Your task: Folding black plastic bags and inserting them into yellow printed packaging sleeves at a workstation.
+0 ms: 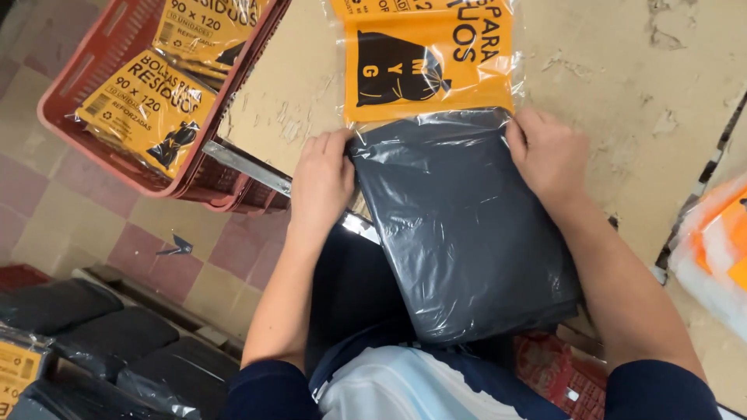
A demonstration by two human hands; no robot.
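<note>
Hands on either edge of one clear pack point(459, 233), both forearms angled in from below. Left hand point(320, 180) flat along pack's left edge, fingers curled onto film, gripping it. Right hand point(548, 155) at upper right corner, fingers pinching film (thumb hidden). Pack flat on surface point(622, 70), dark folded bags inside, orange card point(429, 66) at top. Two more packs in red crate point(78, 82), upper left.

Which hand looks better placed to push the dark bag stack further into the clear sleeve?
Probably the right hand: it grips the sleeve mouth beside the bag stack, whereas the left hand pinches the stack's corner.
</note>
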